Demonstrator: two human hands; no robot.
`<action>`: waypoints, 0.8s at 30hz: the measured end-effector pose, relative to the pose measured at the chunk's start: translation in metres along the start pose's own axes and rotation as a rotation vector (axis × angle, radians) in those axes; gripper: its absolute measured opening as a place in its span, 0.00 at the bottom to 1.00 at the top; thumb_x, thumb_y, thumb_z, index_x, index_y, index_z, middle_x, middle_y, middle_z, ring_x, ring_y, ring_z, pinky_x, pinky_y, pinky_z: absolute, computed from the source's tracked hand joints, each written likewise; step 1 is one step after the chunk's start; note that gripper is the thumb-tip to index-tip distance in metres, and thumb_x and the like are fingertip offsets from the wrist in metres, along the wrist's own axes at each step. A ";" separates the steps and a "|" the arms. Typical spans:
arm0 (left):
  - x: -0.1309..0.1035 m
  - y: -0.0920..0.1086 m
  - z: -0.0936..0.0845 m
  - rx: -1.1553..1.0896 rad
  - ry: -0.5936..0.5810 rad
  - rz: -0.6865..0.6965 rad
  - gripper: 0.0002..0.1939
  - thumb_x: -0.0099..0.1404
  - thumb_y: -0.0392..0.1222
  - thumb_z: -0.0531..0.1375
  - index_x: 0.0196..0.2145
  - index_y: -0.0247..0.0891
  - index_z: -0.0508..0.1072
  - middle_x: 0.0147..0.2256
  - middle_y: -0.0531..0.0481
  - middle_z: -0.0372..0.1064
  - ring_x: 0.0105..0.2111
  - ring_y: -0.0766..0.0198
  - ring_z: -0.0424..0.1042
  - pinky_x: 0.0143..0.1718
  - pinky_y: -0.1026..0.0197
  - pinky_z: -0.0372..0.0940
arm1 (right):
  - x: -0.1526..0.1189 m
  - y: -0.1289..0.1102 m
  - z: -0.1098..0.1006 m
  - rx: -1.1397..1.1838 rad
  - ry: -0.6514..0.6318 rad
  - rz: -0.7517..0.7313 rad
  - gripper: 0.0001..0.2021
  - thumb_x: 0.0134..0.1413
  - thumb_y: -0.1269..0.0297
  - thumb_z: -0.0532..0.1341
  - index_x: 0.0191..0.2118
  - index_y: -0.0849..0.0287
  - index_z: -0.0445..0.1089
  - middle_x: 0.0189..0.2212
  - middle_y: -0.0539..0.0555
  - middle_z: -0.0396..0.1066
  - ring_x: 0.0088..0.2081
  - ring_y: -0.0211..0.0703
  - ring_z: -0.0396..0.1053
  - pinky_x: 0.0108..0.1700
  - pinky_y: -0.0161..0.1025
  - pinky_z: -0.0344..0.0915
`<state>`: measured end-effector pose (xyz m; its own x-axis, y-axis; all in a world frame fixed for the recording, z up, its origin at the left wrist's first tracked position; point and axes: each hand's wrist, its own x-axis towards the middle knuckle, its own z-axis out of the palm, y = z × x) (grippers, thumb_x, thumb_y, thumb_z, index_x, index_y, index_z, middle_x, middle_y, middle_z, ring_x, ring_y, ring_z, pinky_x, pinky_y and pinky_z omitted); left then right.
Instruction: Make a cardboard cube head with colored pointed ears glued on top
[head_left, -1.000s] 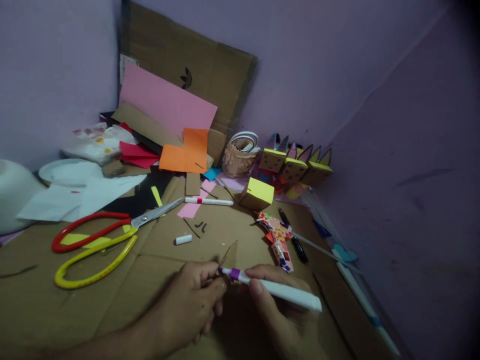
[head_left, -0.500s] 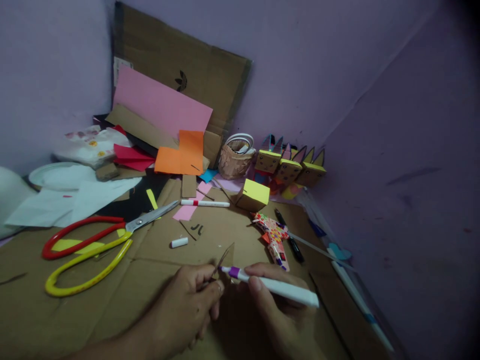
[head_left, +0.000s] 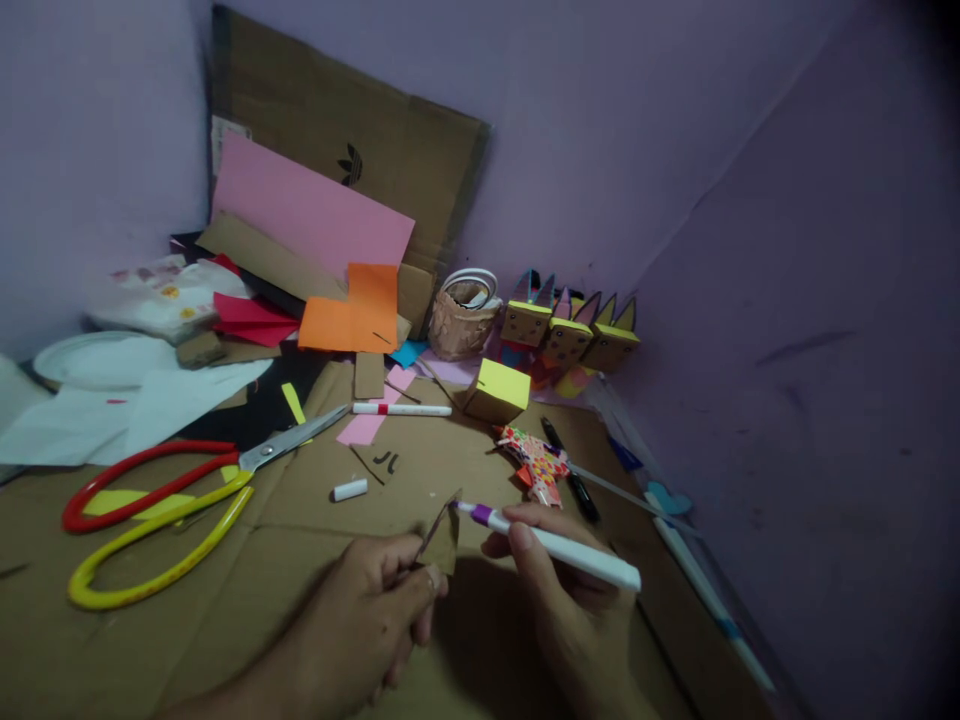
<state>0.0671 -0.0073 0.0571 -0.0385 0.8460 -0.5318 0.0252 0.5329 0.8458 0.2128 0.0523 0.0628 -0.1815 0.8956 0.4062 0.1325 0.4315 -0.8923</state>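
At the bottom centre, my left hand (head_left: 375,615) pinches a small pointed cardboard piece (head_left: 441,545) by its lower end. My right hand (head_left: 559,590) holds a white marker (head_left: 577,555) with a purple band. The marker's tip touches, or nearly touches, the upper edge of the cardboard piece. A white cap (head_left: 349,490) lies on the cardboard sheet (head_left: 300,560) beyond my left hand. Behind it lies another white marker (head_left: 402,410) with a red band.
Large scissors (head_left: 259,457) with red and yellow handles lie at left. A yellow-topped box (head_left: 499,388), a patterned glue gun (head_left: 536,460) and a black pen (head_left: 581,490) stand or lie at right. Cardboard animal figures (head_left: 570,335) and a brown pot (head_left: 461,325) are behind.
The marker tip has moved up along the cardboard piece towards its point. More of the piece shows now. The whole view has shifted slightly, moving the background left.
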 end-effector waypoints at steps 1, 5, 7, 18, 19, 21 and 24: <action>0.000 -0.001 0.000 -0.004 -0.006 0.004 0.17 0.54 0.54 0.51 0.19 0.39 0.60 0.09 0.60 0.50 0.09 0.73 0.48 0.09 0.71 0.45 | -0.001 -0.001 0.000 0.003 -0.015 -0.009 0.05 0.51 0.66 0.62 0.31 0.59 0.75 0.19 0.52 0.74 0.20 0.40 0.72 0.21 0.32 0.67; 0.000 -0.001 -0.001 -0.008 -0.024 0.009 0.18 0.53 0.56 0.51 0.19 0.39 0.59 0.09 0.60 0.50 0.09 0.74 0.48 0.09 0.72 0.45 | -0.003 -0.002 0.002 -0.006 -0.085 -0.043 0.05 0.50 0.66 0.62 0.30 0.60 0.75 0.19 0.53 0.74 0.20 0.39 0.71 0.20 0.31 0.65; 0.000 0.001 -0.001 0.016 -0.010 0.004 0.18 0.53 0.56 0.51 0.18 0.39 0.59 0.09 0.60 0.50 0.09 0.74 0.49 0.09 0.72 0.45 | -0.001 -0.001 0.002 -0.004 -0.058 -0.032 0.05 0.51 0.66 0.62 0.30 0.59 0.75 0.19 0.52 0.74 0.20 0.39 0.71 0.20 0.31 0.65; -0.002 0.003 -0.001 0.029 -0.014 -0.001 0.18 0.54 0.56 0.51 0.18 0.39 0.59 0.08 0.60 0.49 0.08 0.73 0.48 0.09 0.71 0.45 | -0.003 0.000 0.001 0.014 -0.053 -0.034 0.05 0.51 0.66 0.62 0.31 0.59 0.75 0.20 0.51 0.74 0.21 0.39 0.71 0.21 0.32 0.66; -0.002 0.003 -0.001 0.029 -0.011 -0.004 0.18 0.54 0.55 0.51 0.18 0.39 0.59 0.08 0.60 0.49 0.09 0.73 0.48 0.09 0.71 0.46 | -0.003 0.000 0.001 0.013 -0.054 -0.036 0.04 0.51 0.67 0.62 0.31 0.58 0.75 0.20 0.51 0.74 0.21 0.39 0.71 0.21 0.31 0.65; -0.002 0.003 0.000 0.031 0.001 -0.009 0.17 0.54 0.55 0.51 0.18 0.39 0.59 0.09 0.60 0.49 0.09 0.73 0.49 0.09 0.71 0.46 | -0.002 0.001 0.001 0.012 -0.051 -0.034 0.04 0.51 0.68 0.62 0.32 0.57 0.75 0.20 0.50 0.74 0.20 0.38 0.71 0.21 0.30 0.66; -0.003 0.003 0.000 0.042 0.007 -0.020 0.17 0.53 0.55 0.51 0.17 0.39 0.58 0.08 0.60 0.49 0.09 0.74 0.48 0.09 0.72 0.45 | 0.002 0.003 0.000 0.007 -0.010 -0.022 0.04 0.52 0.68 0.62 0.32 0.56 0.75 0.21 0.49 0.74 0.22 0.38 0.72 0.23 0.30 0.67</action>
<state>0.0674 -0.0078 0.0613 -0.0459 0.8353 -0.5478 0.0666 0.5497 0.8327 0.2129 0.0558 0.0610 -0.1942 0.8848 0.4237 0.1219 0.4503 -0.8845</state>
